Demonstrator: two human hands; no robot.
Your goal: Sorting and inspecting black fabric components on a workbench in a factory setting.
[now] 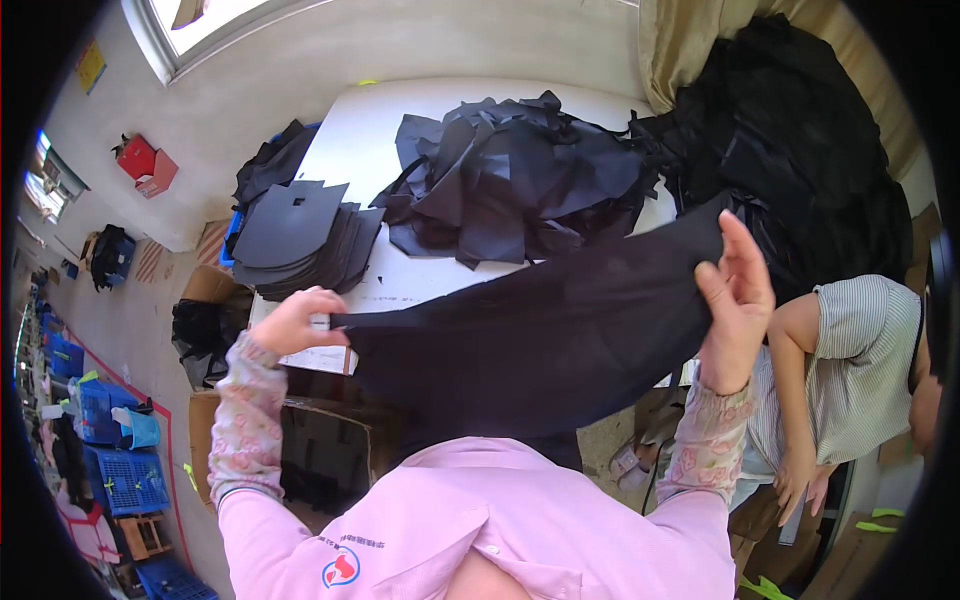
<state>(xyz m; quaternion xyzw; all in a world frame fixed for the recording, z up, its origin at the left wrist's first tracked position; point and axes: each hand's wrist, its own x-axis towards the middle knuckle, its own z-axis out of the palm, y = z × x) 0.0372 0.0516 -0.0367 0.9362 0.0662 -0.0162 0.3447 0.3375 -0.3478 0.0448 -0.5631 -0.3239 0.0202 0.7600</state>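
A wide piece of black fabric [540, 345] is stretched between my hands, in front of my chest and over the near edge of the white table [345, 120]. My left hand [295, 325] pinches its left corner; a small whitish object [320, 321] shows between the fingers, too small to make out. My right hand [738, 300] grips the upper right corner between thumb and fingers. Beyond the fabric lies a loose heap of black cut pieces [510, 180]. To its left sits a stack of flat black panels [290, 230], the top one with a small square hole.
A large mound of black material [790, 150] rises at the right. Close on my right, another person in a striped shirt [860, 360] leans down. An open cardboard box [330, 420] is under the table's near edge. Blue crates [130, 480] stand along the left floor.
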